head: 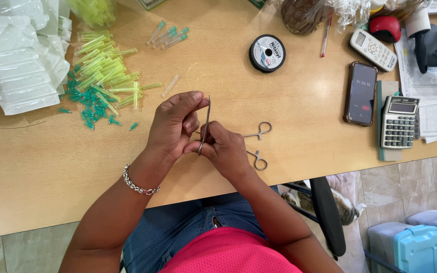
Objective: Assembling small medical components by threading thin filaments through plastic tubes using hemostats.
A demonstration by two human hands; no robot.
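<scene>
Forceps are pinched upright between both hands, left hand at the tip, right hand clamped lower, probably for threading; spool sits at 1 o'clock.

Bright, even light, sharp picture.
My hands cast only faint shadows on the pale wooden counter; the clear plastic packets glare white.
</scene>
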